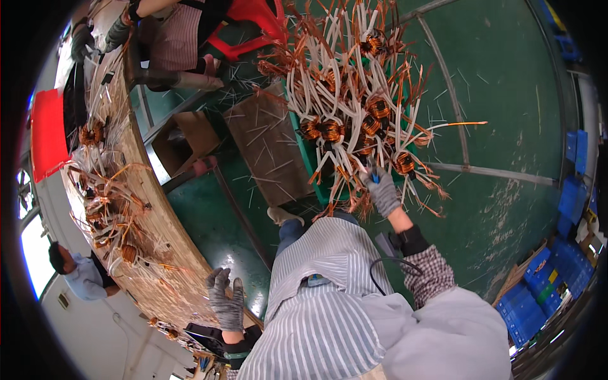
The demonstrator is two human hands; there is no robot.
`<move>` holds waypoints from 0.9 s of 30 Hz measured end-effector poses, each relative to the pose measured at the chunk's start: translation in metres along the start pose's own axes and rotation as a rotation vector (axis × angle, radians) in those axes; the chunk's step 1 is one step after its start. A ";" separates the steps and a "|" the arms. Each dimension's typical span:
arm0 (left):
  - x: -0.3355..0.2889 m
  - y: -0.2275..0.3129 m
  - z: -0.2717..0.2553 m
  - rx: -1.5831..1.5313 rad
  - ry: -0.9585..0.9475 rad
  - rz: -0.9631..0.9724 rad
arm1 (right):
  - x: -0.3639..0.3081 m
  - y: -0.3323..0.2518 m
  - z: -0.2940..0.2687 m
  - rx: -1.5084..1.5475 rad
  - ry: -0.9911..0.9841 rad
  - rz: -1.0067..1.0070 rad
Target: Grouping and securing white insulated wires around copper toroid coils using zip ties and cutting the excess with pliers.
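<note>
Right hand: in the head view, here it is just right of centre, the grey-gloved right hand (382,192) at the lower edge of the heap, fingers bent in among the lead ends; a small blue patch shows at them, and whether they grip anything I cannot tell.
Coils: up at top centre, copper-wound coils (404,163) sit in a thick tangle of white-sleeved leads (335,38), piled over a green crate (305,155), bare copper ends splaying past its rim.
Left hand: down at lower left of centre, the left hand (226,301) is released, fingers loosely curled, beside the workbench edge.
Workbench: its curved wooden edge (180,253) sweeps from upper left to lower centre, more coils heaped along the left.
Open room: the green floor (506,126) spreads wide right of the crate, scattered with offcuts; left of it, tighter going, a brown board (259,149), a cardboard box (206,130) and a red stool (269,28) crowd the gap.
Co-worker: gloved hands (117,35) over the bench, upper left.
Markings: blue bins (525,310) at lower right, a yellow patch (552,277) among them, any lettering too small to read.
</note>
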State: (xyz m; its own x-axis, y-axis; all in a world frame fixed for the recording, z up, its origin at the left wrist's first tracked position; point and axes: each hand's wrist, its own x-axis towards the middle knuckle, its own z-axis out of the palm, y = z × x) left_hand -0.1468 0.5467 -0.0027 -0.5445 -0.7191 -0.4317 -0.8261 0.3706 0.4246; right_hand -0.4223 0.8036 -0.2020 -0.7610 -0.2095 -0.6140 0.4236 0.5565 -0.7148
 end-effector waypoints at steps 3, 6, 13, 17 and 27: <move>0.005 0.000 0.001 -0.002 -0.009 0.060 | -0.033 -0.002 -0.006 0.102 0.098 -0.087; 0.008 -0.008 0.002 -0.045 -0.007 0.131 | -0.069 -0.036 -0.020 0.248 0.118 -0.057; 0.032 0.016 0.007 -0.145 -0.211 0.314 | -0.168 -0.095 -0.055 0.489 0.181 -0.099; 0.048 0.025 0.024 -0.180 -0.444 0.420 | -0.211 -0.134 -0.063 0.428 0.176 -0.218; 0.099 0.077 0.052 -0.289 -0.417 0.861 | -0.301 -0.250 -0.051 0.584 -0.076 -0.712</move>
State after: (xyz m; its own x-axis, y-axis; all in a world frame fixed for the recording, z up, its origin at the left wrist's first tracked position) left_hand -0.2724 0.5344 -0.0539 -0.9942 0.0117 -0.1068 -0.0887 0.4715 0.8774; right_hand -0.3239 0.7689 0.1787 -0.9114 -0.4104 0.0296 0.0646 -0.2137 -0.9748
